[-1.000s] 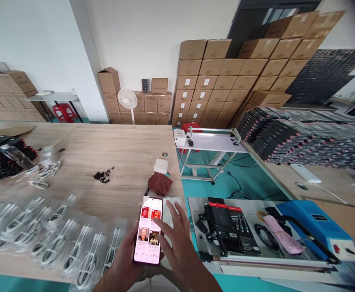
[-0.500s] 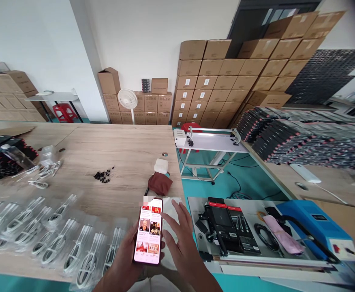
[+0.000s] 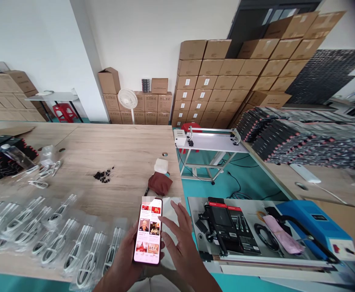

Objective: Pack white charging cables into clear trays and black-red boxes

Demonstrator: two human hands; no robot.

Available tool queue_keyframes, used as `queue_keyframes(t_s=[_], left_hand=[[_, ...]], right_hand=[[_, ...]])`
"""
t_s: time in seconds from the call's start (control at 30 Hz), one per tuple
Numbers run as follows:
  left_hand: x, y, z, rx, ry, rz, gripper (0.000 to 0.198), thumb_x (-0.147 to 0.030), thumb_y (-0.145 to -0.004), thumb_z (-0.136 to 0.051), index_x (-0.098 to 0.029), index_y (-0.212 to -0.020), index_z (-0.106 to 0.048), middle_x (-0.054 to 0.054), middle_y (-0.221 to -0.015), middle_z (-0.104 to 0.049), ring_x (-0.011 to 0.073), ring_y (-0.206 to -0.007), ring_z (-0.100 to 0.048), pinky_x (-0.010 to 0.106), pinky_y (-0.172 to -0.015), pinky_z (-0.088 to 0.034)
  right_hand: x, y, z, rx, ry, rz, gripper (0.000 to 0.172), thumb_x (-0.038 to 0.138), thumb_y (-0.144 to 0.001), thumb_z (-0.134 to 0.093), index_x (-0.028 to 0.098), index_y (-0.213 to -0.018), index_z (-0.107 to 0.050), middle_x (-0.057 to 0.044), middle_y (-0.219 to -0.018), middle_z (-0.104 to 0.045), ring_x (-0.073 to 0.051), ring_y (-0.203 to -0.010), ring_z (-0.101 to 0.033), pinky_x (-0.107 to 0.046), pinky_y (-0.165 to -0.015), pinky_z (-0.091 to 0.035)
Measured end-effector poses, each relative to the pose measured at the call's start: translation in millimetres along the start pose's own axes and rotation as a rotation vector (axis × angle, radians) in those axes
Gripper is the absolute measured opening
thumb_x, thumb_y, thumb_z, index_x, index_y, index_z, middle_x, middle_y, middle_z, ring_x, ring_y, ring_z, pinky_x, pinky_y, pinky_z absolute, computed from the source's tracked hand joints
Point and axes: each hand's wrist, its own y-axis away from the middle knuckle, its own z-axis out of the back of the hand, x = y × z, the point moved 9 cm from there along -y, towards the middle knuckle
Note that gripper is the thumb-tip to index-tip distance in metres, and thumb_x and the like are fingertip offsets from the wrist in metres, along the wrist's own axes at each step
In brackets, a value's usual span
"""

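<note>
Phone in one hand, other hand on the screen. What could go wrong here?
1. The left hand alone grips the phone near the front edge of the table; a push from the spread right hand could loosen it.
2. The bagged cables lie close to that edge beside the left forearm; a brush might slide some off.

A wooden desk carries rows of bagged white cables at its near left. A heap of small black bits lies mid-desk. A maroon pouch lies near the right edge, with a white case just beyond it. A blue sealer stands near right, black boxes to its left. Far off, a fan stands before stacked cartons.
</note>
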Motion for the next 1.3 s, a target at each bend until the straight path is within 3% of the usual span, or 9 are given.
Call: queue_keyframes(t_s=[0.13, 0.27, 0.5, 0.67, 0.9, 1.3], left_hand=[[-3, -1, -4.8, 0.027, 0.056, -0.023, 0.036, -0.039, -0.09, -0.057, -0.013, -0.112, -0.07, 0.013, -0.1, -0.077, 0.0258, -0.083, -0.072, 0.038, -0.079, -0.053], [-1, 0, -6.9, 0.033, 0.042, -0.002, 0.04, -0.038, -0.089, -0.058, -0.012, -0.119, -0.067, 0.015, -0.1, -0.076, 0.0282, -0.087, -0.072, 0.04, -0.082, -0.052], [3, -1, -1.3, 0.012, 0.017, 0.019, 0.038, -0.046, -0.089, -0.057, -0.014, -0.105, -0.07, 0.011, -0.093, -0.077, 0.0239, -0.078, -0.072, 0.041, -0.084, -0.051], [4, -3, 4.3, 0.006, 0.002, 0.011, 0.04, -0.046, -0.09, -0.056, -0.015, -0.112, -0.068, 0.012, -0.098, -0.077, 0.0247, -0.079, -0.072, 0.042, -0.082, -0.052], [5, -1, 2.3, -0.02, 0.008, 0.046, 0.042, -0.048, -0.087, -0.059, -0.012, -0.106, -0.07, 0.014, -0.094, -0.077, 0.0282, -0.079, -0.073, 0.044, -0.081, -0.052], [3, 1, 0.5, -0.051, -0.045, 0.03, 0.041, -0.047, -0.088, -0.057, -0.013, -0.107, -0.069, 0.013, -0.094, -0.078, 0.0264, -0.077, -0.073, 0.041, -0.08, -0.053]], right_hand=[[21, 2, -1, 0.102, 0.001, 0.113, 0.027, 0.028, -0.093, -0.053, 0.037, -0.115, -0.066, 0.006, -0.165, -0.008, -0.038, -0.15, -0.006, -0.063, -0.112, -0.034], [35, 1, -4, 0.194, 0.03, 0.156, 0.029, 0.023, -0.092, -0.053, 0.039, -0.108, -0.07, 0.011, -0.165, -0.007, -0.037, -0.15, -0.009, -0.059, -0.111, -0.036], [17, -1, -4, 0.096, 0.1, 0.078, 0.037, 0.027, -0.095, -0.049, 0.038, -0.13, -0.056, 0.003, -0.165, -0.012, -0.035, -0.15, -0.01, -0.061, -0.113, -0.034], [3, 1, -5, 0.074, 0.039, 0.032, 0.039, 0.031, -0.097, -0.046, 0.038, -0.135, -0.05, 0.004, -0.164, -0.012, -0.033, -0.15, -0.005, -0.062, -0.114, -0.032], [-9, -1, -1, 0.028, -0.064, -0.053, 0.034, 0.035, -0.096, -0.046, 0.038, -0.13, -0.055, 0.003, -0.162, -0.019, -0.032, -0.15, -0.008, -0.065, -0.114, -0.031], [-9, 1, -1, 0.01, -0.066, -0.043, 0.033, 0.035, -0.096, -0.046, 0.037, -0.128, -0.057, 0.001, -0.161, -0.023, -0.034, -0.149, -0.012, -0.066, -0.113, -0.032]])
